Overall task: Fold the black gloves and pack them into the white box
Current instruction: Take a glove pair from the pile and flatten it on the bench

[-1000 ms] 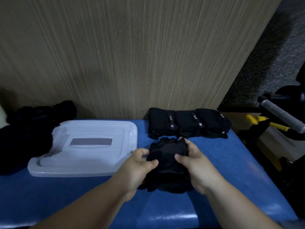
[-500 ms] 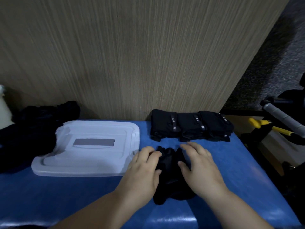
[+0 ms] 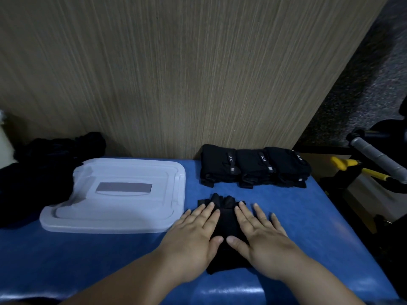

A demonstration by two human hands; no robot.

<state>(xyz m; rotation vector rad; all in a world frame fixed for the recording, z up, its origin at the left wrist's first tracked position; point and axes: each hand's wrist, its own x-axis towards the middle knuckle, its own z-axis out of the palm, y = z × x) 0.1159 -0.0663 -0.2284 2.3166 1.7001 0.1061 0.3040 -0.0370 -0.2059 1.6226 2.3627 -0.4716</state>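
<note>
A wood-grain wall (image 3: 176, 73) is rising behind a blue table (image 3: 88, 256). On the table's left, a white box lid (image 3: 123, 197) is lying flat, with a dark heap of cloth (image 3: 44, 168) sitting at its far-left side. A row of folded black gloves (image 3: 253, 168) is resting far right, by the wall. Near centre, the left hand (image 3: 193, 236) and right hand (image 3: 262, 236) are lying side by side, fingers straight, pressing flat on a black glove (image 3: 226, 223) just right of the lid.
</note>
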